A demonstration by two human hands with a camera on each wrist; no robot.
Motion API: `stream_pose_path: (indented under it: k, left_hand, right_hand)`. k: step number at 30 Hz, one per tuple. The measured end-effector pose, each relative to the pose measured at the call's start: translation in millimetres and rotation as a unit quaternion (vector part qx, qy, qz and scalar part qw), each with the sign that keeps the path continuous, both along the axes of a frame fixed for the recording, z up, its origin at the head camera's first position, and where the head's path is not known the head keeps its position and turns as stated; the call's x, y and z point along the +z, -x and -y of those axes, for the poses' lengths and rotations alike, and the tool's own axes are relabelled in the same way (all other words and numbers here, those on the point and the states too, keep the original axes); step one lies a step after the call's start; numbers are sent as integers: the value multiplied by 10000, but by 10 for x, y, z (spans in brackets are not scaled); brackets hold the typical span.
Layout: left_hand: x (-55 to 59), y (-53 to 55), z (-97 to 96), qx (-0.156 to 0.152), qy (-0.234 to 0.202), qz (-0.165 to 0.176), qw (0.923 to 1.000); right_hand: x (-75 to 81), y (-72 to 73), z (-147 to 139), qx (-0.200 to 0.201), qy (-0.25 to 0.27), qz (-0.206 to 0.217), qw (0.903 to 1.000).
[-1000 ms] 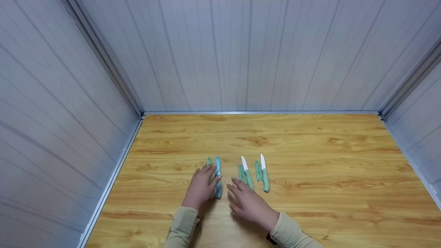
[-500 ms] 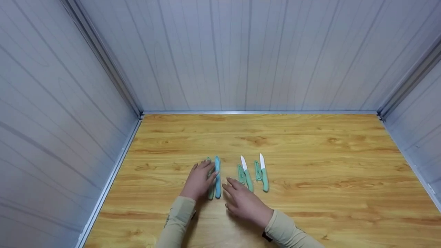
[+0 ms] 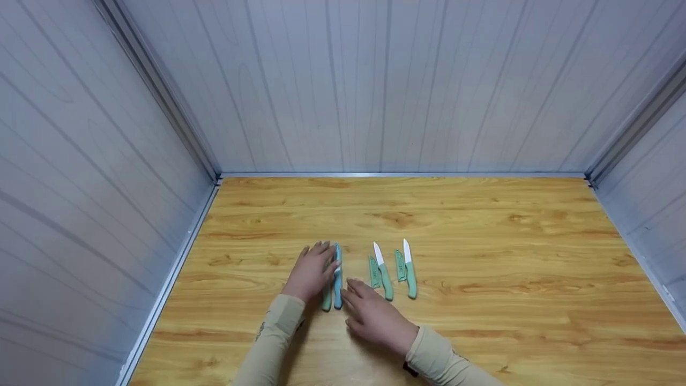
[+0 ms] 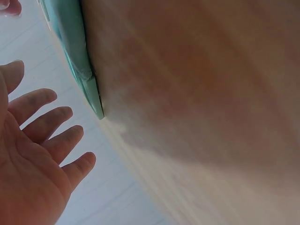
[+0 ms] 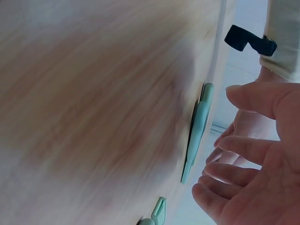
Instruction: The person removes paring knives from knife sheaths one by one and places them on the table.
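Note:
My left hand [image 3: 311,272] hovers over a green knife [image 3: 326,301], covering most of it in the head view. Beside that knife lies a blue knife [image 3: 338,295], close by the left thumb. The left wrist view shows the left hand [image 4: 37,154] with loosely spread fingers, apart from the green knife [image 4: 77,51]. My right hand [image 3: 379,317] is just right of the blue knife's handle end, holding nothing. Its fingers are relaxed and slightly bent in the right wrist view, where the hand [image 5: 262,159] stays clear of a green-handled object [image 5: 199,126].
Two green-handled knives with bare white blades, one nearer [image 3: 386,283] and one farther right [image 3: 411,280], lie on the wooden table [image 3: 509,268]. Left of each blade is a green sheath, one here [image 3: 374,272] and another here [image 3: 400,265]. Pale panel walls [image 3: 364,96] enclose the table.
My left hand has shifted slightly up and left, covering more of the green knife's upper end and baring its handle. The right hand has drifted a little left. The knives lie as before.

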State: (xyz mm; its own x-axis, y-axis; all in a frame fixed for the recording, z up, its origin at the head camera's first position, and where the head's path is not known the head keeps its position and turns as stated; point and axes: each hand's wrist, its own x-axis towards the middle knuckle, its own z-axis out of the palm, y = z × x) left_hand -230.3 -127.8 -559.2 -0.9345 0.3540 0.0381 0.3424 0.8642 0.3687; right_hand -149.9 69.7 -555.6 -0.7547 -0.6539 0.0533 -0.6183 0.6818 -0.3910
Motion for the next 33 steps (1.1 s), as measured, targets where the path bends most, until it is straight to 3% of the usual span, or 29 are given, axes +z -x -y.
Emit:
stream_pose_path:
  k: [11, 19, 33]
  left_hand:
    - [8, 108, -11, -178, 465, -30, 9988]
    - [24, 129, -40, -300, 499, 144, 9982]
    - [-27, 166, -61, -473, 618, 11, 9970]
  right_hand:
    - [-30, 13, 96, 64, -78, 104, 9999]
    - [-41, 12, 153, 119, -147, 171, 9997]
    - [-39, 41, 223, 284, -169, 213, 9992]
